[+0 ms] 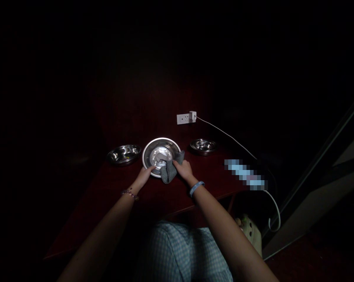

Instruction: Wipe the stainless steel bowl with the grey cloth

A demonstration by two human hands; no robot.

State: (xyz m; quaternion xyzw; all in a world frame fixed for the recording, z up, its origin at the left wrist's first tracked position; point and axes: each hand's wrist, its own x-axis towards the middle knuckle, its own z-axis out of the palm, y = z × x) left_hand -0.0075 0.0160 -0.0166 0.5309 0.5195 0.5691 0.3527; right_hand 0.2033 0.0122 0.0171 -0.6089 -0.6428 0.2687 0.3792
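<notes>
Tilted toward me over the dark red table is a shiny metal bowl (149, 153). My left hand (143, 177) grips its lower left rim, thumb on the inside and the other fingers hidden behind. A grey cloth (168, 172) hangs over the bowl's lower right rim. My right hand (183, 169) is closed on this cloth and presses it against the rim; its far fingers are out of sight. To the left rests another metal bowl (124, 155) with a small yellowish spot inside. On the right sits a smaller metal bowl (203, 146).
The dark red table (106, 203) carries the bowls. A wall socket (182, 118) holds a white charger (193, 115), whose white cable (229, 137) runs down to the right past a blurred blue item (244, 174). A pale holed container (251, 233) stands below the table's right side.
</notes>
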